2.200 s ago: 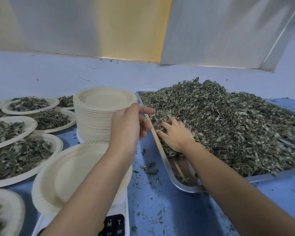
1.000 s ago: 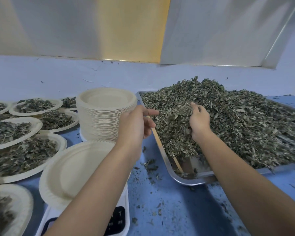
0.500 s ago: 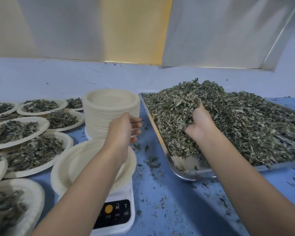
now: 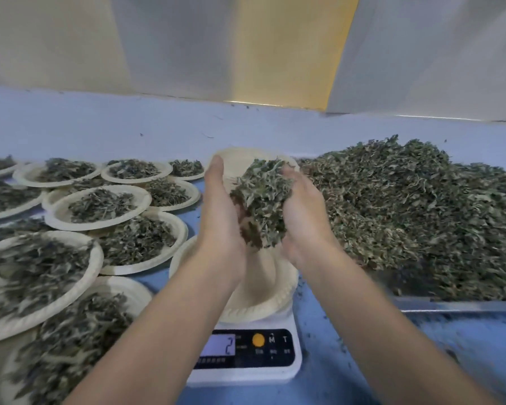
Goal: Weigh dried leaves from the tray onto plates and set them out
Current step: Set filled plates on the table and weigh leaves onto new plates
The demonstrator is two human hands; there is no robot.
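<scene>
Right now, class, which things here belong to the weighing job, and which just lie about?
Job: left hand and right hand holding a clump of leaves; empty plate on the scale; tray of leaves; plate stack; filled plates.
Lying about: leaf crumbs on the blue table.

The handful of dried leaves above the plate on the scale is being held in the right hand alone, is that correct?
Not quite: in the head view, the handful of dried leaves is held between both hands, the left hand and the right hand, above the plate on the scale.
</scene>
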